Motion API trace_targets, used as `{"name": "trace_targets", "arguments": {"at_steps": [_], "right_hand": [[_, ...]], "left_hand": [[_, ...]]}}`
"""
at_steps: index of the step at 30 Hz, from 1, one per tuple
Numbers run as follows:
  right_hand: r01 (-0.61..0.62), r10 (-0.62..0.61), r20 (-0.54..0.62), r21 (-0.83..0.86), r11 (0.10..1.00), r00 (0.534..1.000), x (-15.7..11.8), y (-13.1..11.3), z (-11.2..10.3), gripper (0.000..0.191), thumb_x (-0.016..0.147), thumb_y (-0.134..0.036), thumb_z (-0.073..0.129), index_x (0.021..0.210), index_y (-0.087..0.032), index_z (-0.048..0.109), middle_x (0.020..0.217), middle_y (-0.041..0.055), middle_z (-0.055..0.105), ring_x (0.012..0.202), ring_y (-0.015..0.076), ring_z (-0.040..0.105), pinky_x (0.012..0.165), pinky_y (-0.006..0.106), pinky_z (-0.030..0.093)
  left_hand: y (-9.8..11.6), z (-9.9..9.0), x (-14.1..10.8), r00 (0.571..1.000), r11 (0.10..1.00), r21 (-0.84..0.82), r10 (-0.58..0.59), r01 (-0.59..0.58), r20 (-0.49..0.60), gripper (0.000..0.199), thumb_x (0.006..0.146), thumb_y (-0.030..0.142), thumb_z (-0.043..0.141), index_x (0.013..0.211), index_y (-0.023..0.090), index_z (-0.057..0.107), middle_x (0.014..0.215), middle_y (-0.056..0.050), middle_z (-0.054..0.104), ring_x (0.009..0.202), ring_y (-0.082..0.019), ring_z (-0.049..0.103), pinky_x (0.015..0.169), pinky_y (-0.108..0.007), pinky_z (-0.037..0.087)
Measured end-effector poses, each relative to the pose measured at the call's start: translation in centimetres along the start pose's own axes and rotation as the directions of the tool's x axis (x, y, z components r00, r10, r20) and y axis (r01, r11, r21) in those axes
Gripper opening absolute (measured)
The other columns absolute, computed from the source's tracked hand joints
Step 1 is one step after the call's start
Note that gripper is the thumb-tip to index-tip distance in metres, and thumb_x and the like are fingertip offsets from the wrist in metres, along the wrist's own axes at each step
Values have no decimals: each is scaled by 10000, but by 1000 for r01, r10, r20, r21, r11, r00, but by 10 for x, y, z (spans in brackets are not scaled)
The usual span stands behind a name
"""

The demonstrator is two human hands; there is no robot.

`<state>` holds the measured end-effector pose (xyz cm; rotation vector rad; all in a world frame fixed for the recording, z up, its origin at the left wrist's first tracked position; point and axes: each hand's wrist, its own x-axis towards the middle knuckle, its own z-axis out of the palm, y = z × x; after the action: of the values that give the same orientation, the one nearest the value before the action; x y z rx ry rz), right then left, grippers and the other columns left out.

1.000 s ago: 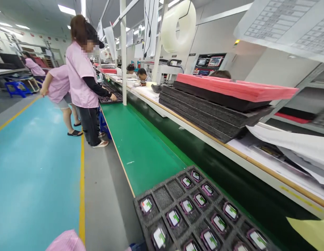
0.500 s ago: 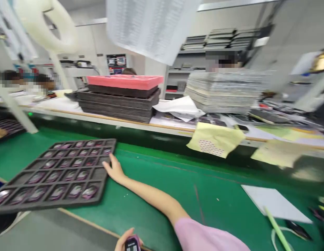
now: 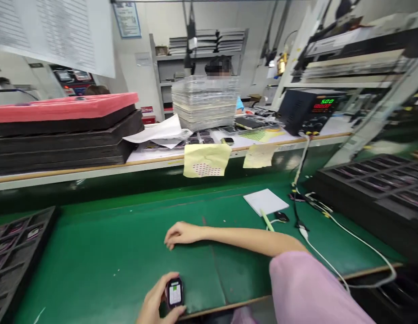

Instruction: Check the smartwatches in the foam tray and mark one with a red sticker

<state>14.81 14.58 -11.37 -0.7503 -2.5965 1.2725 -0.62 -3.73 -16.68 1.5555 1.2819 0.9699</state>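
Observation:
My left hand pinches a smartwatch body with no strap in view, fingers and thumb at its edges. The lit screen faces up, showing white blocks and a green patch. Beyond it, my right hand hangs low over the green mat, palm down. Its fingers are loosely bent and a little apart, with nothing visible in them. At the left edge, a black compartment tray holds several similar dark watch bodies; some of its compartments are bare.
At right stand stacked black trays and a power supply with lit digits. White cables, a white pad and a green pen lie nearby. A shelf carries foam trays and clear trays. A person sits behind.
The view has swung right. My right hand has left the compartment tray's edge and moved right, its fingers now bent. My left hand has come further into view with the smartwatch body.

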Motion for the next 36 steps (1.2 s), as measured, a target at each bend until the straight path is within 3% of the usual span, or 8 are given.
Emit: {"name": "trace_targets", "arguments": {"at_steps": [3, 7, 10, 13, 19, 25, 29, 36], "right_hand": [[-191, 147, -252, -159, 969, 956, -103, 19, -40, 125, 897, -145, 627, 1015, -137, 669, 930, 58, 695, 858, 192, 667, 820, 343, 528], [-581, 317, -653, -233, 780, 688, -210, 36, -65, 306, 958, -152, 414, 1223, -104, 560, 1156, 203, 579, 1110, 333, 540, 955, 483, 402], [-760, 374, -776, -198, 619, 507, -250, 53, -62, 392, 930, -165, 425, 1294, -29, 479, 1079, 263, 557, 1026, 404, 553, 837, 487, 436], [-804, 403, -798, -162, 573, 448, -264, 69, -55, 429, 886, -140, 450, 1303, -48, 485, 940, 203, 583, 750, 327, 610, 655, 386, 462], [-648, 312, -839, -63, 759, 446, -260, 74, -92, 487, 835, -126, 385, 1306, -92, 504, 700, 42, 541, 557, 213, 567, 590, 343, 487], [-269, 138, -856, -1, 963, 498, -208, 47, -138, 582, 856, -195, 391, 1434, -217, 328, 963, 60, 599, 703, 193, 644, 548, 317, 568], [39, -171, -865, -173, 984, 472, -149, 34, -140, 440, 875, -220, 566, 1306, -222, 477, 894, 48, 646, 761, 200, 660, 574, 294, 572], [-61, -381, -847, -431, 900, 370, -81, 52, -130, 239, 848, -329, 706, 724, -203, 546, 669, 7, 553, 585, 162, 533, 553, 287, 459]], "left_hand": [[17, 5, 33, 981, 979, 172, 77, -107, 176, 415, 792, 327, 678, 1183, 232, 573, 1151, -89, 662, 1052, -247, 631, 893, -345, 527], [36, 28, 77, 917, 903, 282, 226, -324, 329, 382, 818, 309, 660, 1165, 212, 532, 1072, -80, 653, 970, -228, 631, 844, -364, 529], [39, 46, 102, 889, 864, 313, 271, -394, 369, 382, 808, 330, 676, 1137, 204, 529, 1112, -94, 619, 1047, -257, 575, 911, -428, 476], [37, 54, 115, 900, 863, 340, 248, -373, 359, 378, 794, 347, 691, 1109, 203, 539, 1132, -106, 592, 1076, -293, 537, 923, -487, 435], [35, 45, 134, 940, 924, 254, 219, -286, 262, 812, 616, 466, 828, 1283, 202, 448, 1291, -153, 507, 1220, -347, 454, 1012, -543, 355], [69, 32, 230, 994, 909, -416, -49, 3, -98, 848, 588, 374, 860, 1299, 216, 426, 1350, -150, 499, 1287, -288, 437, 1068, -455, 336], [89, 31, 284, 996, 806, -590, -77, 41, -35, 494, 755, 446, 720, 1151, 193, 568, 1227, -138, 629, 1216, -267, 545, 986, -404, 440], [105, 45, 280, 998, 682, -728, -38, 64, 52, 381, 721, 414, 764, 996, 153, 717, 1117, -120, 707, 1079, -266, 638, 910, -359, 496]]}}
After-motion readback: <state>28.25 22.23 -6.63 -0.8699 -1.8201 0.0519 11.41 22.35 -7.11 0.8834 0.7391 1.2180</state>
